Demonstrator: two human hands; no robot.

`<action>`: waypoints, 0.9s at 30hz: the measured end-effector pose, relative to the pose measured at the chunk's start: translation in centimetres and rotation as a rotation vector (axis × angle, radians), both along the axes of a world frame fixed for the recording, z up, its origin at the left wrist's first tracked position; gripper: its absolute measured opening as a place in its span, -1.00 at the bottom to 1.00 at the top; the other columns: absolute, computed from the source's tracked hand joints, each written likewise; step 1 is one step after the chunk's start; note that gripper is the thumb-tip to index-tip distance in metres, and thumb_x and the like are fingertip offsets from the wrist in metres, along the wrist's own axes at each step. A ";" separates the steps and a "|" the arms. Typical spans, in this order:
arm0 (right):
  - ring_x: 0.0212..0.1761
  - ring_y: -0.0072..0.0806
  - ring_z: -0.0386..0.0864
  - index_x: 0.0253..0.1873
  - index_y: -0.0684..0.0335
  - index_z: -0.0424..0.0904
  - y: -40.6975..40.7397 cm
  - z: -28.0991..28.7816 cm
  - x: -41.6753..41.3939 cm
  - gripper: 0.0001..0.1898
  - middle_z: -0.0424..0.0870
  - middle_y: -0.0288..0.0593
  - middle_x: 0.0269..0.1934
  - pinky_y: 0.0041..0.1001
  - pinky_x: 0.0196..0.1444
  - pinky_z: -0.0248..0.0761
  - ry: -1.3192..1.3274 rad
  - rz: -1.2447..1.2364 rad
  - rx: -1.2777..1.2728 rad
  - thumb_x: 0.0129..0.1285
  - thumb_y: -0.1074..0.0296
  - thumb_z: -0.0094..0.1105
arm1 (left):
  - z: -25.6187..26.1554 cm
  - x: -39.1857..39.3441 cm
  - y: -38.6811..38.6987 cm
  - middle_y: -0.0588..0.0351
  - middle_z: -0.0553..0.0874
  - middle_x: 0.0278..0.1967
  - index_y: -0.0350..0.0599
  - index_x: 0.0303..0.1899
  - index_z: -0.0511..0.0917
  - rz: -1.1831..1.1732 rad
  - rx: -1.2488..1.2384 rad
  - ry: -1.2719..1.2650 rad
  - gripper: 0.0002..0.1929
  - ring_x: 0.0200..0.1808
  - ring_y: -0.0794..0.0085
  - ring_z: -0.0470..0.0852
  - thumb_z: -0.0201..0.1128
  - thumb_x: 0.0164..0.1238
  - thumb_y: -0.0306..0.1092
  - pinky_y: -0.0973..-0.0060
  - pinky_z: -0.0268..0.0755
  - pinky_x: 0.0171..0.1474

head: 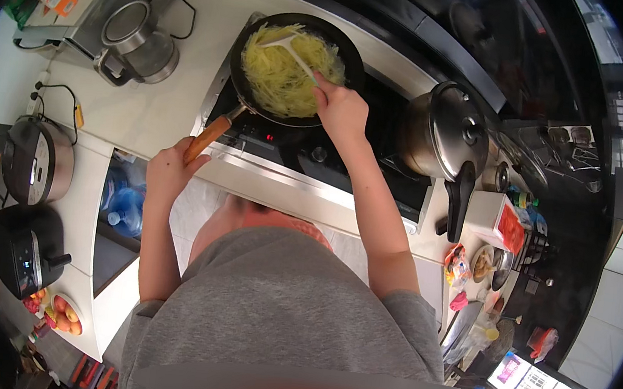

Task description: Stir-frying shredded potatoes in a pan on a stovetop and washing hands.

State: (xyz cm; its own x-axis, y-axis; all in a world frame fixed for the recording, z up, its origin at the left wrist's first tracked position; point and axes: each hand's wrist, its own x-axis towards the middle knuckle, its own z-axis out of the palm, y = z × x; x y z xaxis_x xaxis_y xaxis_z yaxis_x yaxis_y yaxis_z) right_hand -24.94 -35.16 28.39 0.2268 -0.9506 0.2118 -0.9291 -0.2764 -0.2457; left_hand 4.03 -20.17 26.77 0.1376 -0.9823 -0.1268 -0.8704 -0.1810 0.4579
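My left hand point(170, 168) grips the wooden handle point(208, 139) of a dark frying pan point(353, 68) that sits on the left side of a black glass cooktop point(304, 151). Pale yellow-green shreds, likely potato point(277, 85), cover much of the pan's floor. Above them my right hand point(345, 110) is closed around the handle of a light-coloured spatula point(295, 53). Its blade lies on the shreds near the pan's far left; the grip end is hidden in my fingers. A small red indicator glows on the cooktop's front panel.
A pressure cooker point(435, 130) stands at the cooktop's right, its black handle point(457, 201) jutting towards me. Leftward are a glass kettle point(147, 52), a rice cooker point(39, 161), an air fryer point(26, 253) and a fruit bowl point(66, 315). A white box point(486, 213) sits at right.
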 end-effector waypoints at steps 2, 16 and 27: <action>-0.38 -0.09 0.69 0.15 -0.15 0.71 -0.2 0.0 0.0 -0.68 0.72 -0.06 -0.43 -0.19 -0.31 0.56 0.012 0.045 0.009 0.32 0.14 0.24 | 0.0 -0.1 -0.1 -0.06 0.73 -0.41 -0.03 -0.02 0.67 0.007 0.001 0.010 -0.60 -0.31 0.00 0.73 0.40 0.24 0.01 0.18 0.54 -0.27; -0.38 -0.26 0.71 0.21 -0.12 0.66 4.0 3.5 -4.2 -0.65 0.70 -0.18 -0.47 -0.25 -0.39 0.54 0.347 0.183 0.147 0.34 0.17 0.22 | -1.9 -0.7 0.4 -0.04 0.75 -0.41 0.00 -0.03 0.70 0.069 -0.020 0.019 -0.56 -0.31 -0.01 0.75 0.34 0.27 0.14 0.18 0.56 -0.26; -0.39 -0.21 0.72 0.14 -0.07 0.70 7.1 8.4 -6.8 -0.69 0.73 -0.14 -0.44 -0.24 -0.38 0.55 0.309 0.090 0.058 0.33 0.15 0.23 | -0.2 0.9 -0.4 -0.09 0.77 -0.36 0.04 0.01 0.70 0.077 -0.040 -0.103 -0.56 -0.29 -0.02 0.76 0.37 0.25 0.12 0.17 0.57 -0.26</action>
State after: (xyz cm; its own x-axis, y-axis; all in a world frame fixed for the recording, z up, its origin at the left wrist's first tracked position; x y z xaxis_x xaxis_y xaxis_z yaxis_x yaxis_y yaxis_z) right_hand -31.72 -28.10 36.79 0.3553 -0.9324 0.0663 -0.9348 -0.3543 0.0262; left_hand 4.90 -20.60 26.61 0.2230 -0.9723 -0.0694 -0.8974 -0.2326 0.3749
